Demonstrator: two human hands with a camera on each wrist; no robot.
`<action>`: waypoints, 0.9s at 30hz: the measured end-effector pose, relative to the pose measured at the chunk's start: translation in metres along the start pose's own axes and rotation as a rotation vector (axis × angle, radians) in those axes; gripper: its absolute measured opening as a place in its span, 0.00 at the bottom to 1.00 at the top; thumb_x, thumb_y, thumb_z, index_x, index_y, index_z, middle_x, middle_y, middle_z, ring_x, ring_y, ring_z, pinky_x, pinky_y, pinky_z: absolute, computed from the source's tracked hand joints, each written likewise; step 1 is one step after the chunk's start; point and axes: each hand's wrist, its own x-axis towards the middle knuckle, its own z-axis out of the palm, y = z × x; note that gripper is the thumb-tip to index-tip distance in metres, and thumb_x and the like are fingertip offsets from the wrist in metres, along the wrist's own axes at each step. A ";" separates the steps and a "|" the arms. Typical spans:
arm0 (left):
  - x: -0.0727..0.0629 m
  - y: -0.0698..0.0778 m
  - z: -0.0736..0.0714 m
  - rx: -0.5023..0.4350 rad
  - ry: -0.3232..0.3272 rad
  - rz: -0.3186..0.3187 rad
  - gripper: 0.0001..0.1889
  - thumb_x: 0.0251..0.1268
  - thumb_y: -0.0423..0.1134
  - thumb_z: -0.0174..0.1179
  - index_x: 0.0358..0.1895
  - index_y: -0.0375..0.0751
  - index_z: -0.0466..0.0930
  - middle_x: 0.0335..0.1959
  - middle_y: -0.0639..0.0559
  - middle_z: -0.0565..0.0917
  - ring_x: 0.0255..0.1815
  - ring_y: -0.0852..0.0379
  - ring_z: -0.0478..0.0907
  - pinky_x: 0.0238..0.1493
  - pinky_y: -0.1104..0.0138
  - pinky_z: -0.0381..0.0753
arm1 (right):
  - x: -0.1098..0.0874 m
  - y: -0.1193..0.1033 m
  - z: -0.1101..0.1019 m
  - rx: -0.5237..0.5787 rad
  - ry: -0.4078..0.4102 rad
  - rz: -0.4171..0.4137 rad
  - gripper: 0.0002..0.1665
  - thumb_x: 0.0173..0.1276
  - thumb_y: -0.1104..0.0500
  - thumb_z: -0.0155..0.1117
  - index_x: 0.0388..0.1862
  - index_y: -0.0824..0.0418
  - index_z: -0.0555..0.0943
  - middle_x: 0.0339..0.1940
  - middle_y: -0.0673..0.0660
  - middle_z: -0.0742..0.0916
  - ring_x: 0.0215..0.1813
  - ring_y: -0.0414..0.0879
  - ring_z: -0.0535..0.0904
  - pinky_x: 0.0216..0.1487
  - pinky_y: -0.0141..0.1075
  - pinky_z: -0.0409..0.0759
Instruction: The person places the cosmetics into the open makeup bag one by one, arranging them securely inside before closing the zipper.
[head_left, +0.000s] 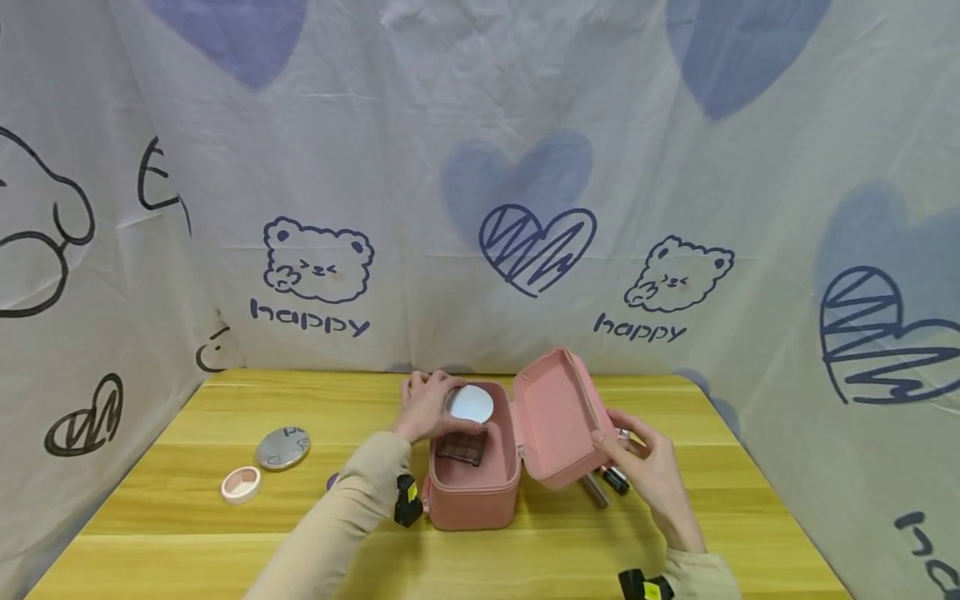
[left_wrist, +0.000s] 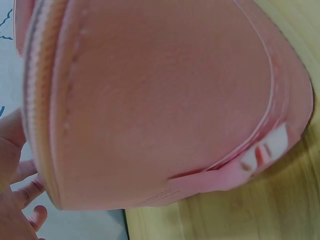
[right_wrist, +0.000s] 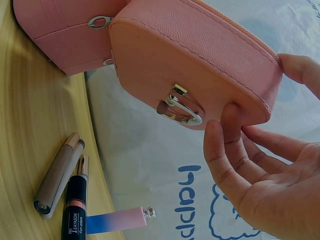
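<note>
A pink cosmetic case [head_left: 474, 510] stands on the table with its lid [head_left: 558, 421] swung out to the right. My left hand [head_left: 426, 408] reaches over the case's far left edge and pinches a white round disc, perhaps a compact [head_left: 471, 403], between thumb and fingers. Below it, a dark eyeshadow palette [head_left: 461, 448] lies inside, partly covered by the hand. The case's side wall [left_wrist: 165, 100] fills most of the left wrist view, hiding the disc. My right hand [right_wrist: 275, 180] grips the lid's outer edge, thumb on the rim and fingers against the outside near its metal-ringed handle [right_wrist: 182, 110].
Left on the wooden table lie a round silver disc [head_left: 283, 448] and a small pale-pink round container [head_left: 241, 485]. A purple object [head_left: 332, 481] peeks from behind the left sleeve. Beneath the lid are a brownish tube [right_wrist: 59, 175], a black-capped lip gloss [right_wrist: 76, 200] and a blue-pink tube [right_wrist: 117, 220].
</note>
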 end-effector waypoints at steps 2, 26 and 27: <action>0.000 0.000 0.002 -0.010 -0.013 -0.010 0.41 0.41 0.60 0.79 0.63 0.47 0.80 0.57 0.42 0.79 0.56 0.39 0.65 0.62 0.44 0.58 | 0.000 0.001 0.000 0.005 -0.004 -0.004 0.31 0.70 0.58 0.68 0.69 0.64 0.73 0.59 0.68 0.82 0.40 0.34 0.85 0.41 0.32 0.86; -0.007 -0.015 0.001 -0.219 -0.040 -0.076 0.44 0.47 0.54 0.78 0.70 0.42 0.73 0.68 0.40 0.71 0.64 0.35 0.60 0.61 0.42 0.53 | -0.001 0.000 0.000 0.013 -0.009 -0.005 0.31 0.70 0.59 0.67 0.69 0.66 0.73 0.48 0.55 0.87 0.41 0.34 0.85 0.43 0.34 0.86; -0.008 -0.018 0.001 -0.243 -0.035 -0.087 0.44 0.48 0.55 0.77 0.70 0.42 0.73 0.69 0.40 0.71 0.64 0.35 0.60 0.61 0.42 0.53 | -0.001 0.000 0.000 0.012 -0.011 -0.006 0.31 0.70 0.59 0.67 0.69 0.66 0.73 0.48 0.56 0.87 0.41 0.34 0.86 0.43 0.34 0.86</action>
